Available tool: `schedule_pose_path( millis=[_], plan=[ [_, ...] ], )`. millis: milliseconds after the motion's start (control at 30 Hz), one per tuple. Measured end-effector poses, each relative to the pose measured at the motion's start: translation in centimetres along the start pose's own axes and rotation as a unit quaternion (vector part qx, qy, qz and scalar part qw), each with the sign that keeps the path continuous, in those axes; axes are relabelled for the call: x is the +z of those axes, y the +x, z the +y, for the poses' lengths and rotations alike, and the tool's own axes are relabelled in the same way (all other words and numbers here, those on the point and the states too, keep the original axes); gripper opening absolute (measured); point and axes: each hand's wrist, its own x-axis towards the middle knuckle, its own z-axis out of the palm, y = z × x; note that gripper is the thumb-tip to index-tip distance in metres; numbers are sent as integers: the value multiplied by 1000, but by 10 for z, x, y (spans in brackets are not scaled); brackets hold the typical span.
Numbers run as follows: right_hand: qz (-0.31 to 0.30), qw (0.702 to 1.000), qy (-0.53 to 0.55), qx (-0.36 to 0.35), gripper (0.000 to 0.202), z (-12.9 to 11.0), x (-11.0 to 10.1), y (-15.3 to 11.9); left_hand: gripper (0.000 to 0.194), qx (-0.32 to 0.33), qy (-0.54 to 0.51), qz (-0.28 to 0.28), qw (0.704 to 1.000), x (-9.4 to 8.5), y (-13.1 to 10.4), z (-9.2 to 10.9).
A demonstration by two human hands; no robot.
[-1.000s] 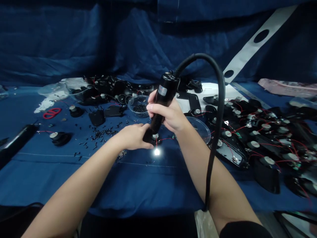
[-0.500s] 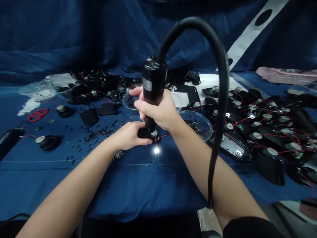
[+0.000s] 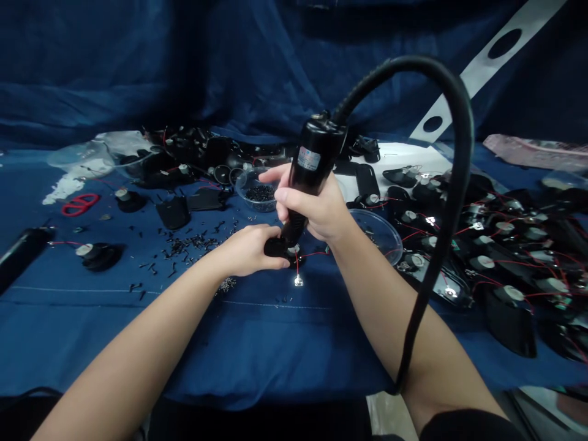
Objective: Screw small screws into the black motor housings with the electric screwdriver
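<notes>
My right hand point(image 3: 316, 205) is wrapped round a black electric screwdriver point(image 3: 315, 153) with a thick black cable. The tool leans, its top tilted to the right, and its lower end meets a small black part point(image 3: 275, 247). My left hand point(image 3: 252, 251) pinches that part on the blue cloth between thumb and fingers. Beside it, a red wire runs down to a small white LED piece point(image 3: 299, 280). The tool's bit is hidden.
Loose black screws point(image 3: 184, 245) are scattered left of my hands. Two clear dishes point(image 3: 257, 190) stand behind them. Red scissors point(image 3: 80, 204) lie at left. Many black wired parts point(image 3: 500, 260) crowd the right side.
The screwdriver has gone from nearly upright to tilted, its top and cable further right. The whole view has shifted slightly. Both hands keep their holds.
</notes>
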Motion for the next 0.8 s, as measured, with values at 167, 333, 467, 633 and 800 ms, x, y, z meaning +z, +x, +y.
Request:
schedule_pose_path(
  millis=[167,333,467,633,800],
  plan=[
    [-18,999,38,-8,46,-4,-4,-2,42,-14,34,-12,999,-6,-2,5],
    [72,988,-9,-134,30,-33,-7,-8,49,1,121,13,993,2,-3,18],
    [236,926,-198,-219,21,-46,-10,-27,73,33,167,14,985,27,1,27],
    [355,842,-277,-295,26,-23,-20,-61,59,25,139,57,988,27,-6,21],
    [357,852,-198,-328,24,-2,-24,-76,56,-81,-110,160,978,-4,-22,-11]
  ],
)
